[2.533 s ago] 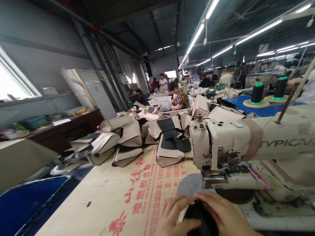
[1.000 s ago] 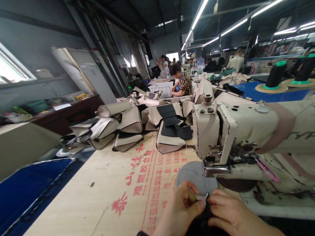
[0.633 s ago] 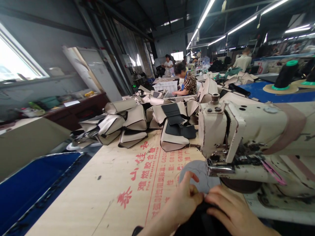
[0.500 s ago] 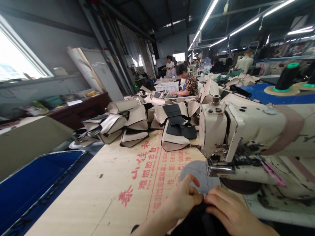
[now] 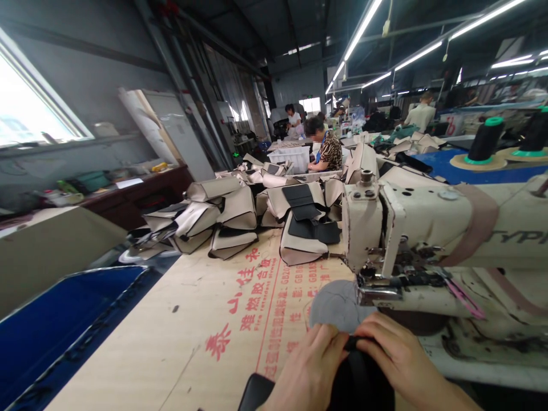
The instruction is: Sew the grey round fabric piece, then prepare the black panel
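My left hand (image 5: 310,371) and right hand (image 5: 396,357) are both curled shut on a black piece (image 5: 357,382), pinched between my fingertips at its top edge, just short of the grey round pad (image 5: 336,305) ahead of them. The sewing machine (image 5: 428,240) head hangs just beyond my right fingers. If the dark material bunches under my grip, I judge it could skew, and my fingertips sit close to the needle area.

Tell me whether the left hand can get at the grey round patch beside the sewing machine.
Probably yes. The left hand grips the black piece just below the grey round patch; bare tabletop lies between, nothing blocks it. It would have to release its grip first.
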`<action>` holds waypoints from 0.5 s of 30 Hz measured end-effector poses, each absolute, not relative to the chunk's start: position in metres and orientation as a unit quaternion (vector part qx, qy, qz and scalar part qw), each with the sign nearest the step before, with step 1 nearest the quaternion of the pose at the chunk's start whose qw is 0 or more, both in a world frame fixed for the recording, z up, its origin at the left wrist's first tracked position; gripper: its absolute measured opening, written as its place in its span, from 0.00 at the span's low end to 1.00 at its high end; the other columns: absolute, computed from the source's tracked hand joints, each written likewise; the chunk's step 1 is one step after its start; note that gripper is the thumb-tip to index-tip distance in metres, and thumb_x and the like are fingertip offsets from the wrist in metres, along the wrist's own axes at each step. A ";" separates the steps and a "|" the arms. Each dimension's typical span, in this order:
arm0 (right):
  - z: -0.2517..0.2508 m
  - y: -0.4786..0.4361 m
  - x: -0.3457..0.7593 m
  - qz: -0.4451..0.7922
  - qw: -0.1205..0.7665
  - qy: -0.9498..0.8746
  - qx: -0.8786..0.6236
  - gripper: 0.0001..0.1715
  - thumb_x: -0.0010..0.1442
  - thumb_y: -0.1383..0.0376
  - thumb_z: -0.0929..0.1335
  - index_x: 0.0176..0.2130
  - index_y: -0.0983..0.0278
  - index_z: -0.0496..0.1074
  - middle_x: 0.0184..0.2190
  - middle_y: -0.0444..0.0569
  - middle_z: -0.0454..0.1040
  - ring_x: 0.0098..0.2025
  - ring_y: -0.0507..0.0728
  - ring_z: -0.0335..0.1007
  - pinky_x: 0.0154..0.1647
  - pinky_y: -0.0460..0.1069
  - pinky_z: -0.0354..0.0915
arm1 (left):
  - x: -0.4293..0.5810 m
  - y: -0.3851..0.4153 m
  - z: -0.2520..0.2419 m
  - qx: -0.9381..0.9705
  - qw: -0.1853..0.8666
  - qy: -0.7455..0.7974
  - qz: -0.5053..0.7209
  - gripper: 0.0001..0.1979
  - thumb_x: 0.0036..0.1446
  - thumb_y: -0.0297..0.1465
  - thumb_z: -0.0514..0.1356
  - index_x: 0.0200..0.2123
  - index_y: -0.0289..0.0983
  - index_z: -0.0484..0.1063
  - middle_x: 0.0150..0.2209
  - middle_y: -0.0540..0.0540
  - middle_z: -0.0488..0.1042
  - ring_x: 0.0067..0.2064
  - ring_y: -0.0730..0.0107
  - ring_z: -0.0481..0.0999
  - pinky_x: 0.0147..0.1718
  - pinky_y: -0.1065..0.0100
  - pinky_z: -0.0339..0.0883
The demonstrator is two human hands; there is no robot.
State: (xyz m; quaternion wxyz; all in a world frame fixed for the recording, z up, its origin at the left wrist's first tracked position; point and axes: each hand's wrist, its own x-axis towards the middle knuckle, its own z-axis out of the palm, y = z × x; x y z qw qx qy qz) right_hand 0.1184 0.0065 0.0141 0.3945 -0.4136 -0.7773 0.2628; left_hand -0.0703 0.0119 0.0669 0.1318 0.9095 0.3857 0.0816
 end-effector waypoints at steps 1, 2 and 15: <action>0.015 0.007 0.118 0.265 0.389 -0.777 -0.417 0.04 0.63 0.68 0.61 0.38 0.61 0.63 0.34 0.44 0.65 0.37 0.51 0.62 0.38 0.47 0.59 | -0.070 0.014 0.067 0.908 0.139 0.387 0.083 0.13 0.60 0.25 0.47 0.47 0.39 0.64 0.42 0.45 0.69 0.42 0.63 0.68 0.40 0.62 0.69; 0.016 0.008 0.118 0.267 0.382 -0.778 -0.421 0.04 0.64 0.68 0.61 0.39 0.61 0.63 0.34 0.44 0.65 0.37 0.51 0.62 0.38 0.47 0.59 | -0.070 0.017 0.068 0.904 0.151 0.390 0.088 0.13 0.61 0.25 0.47 0.46 0.39 0.64 0.42 0.45 0.69 0.42 0.63 0.68 0.40 0.62 0.68; 0.038 0.026 0.117 0.321 0.300 -0.801 -0.407 0.07 0.65 0.65 0.59 0.37 0.62 0.66 0.36 0.44 0.66 0.40 0.52 0.61 0.43 0.48 0.58 | -0.069 0.034 0.078 0.834 0.304 0.437 0.149 0.09 0.61 0.27 0.47 0.37 0.37 0.67 0.37 0.46 0.69 0.40 0.68 0.69 0.41 0.67 0.64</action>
